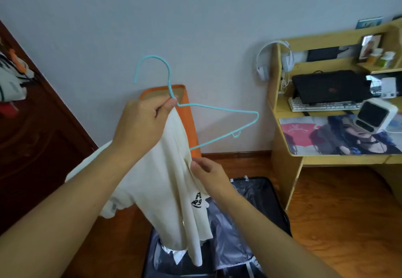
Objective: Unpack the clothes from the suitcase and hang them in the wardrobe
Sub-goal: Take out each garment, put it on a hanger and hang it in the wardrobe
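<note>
In the middle of the frame the left hand [143,123] is raised and pinches the neck of a thin blue hanger [195,106], whose hook curls up and to the left while its long bar slants down from right to left. A cream T-shirt [165,190] hangs long and straight down from that hand over the open dark suitcase [250,208] at the bottom. Lower down, the right hand [208,173] pinches the shirt's edge; the black print on the shirt is too folded to read.
</note>
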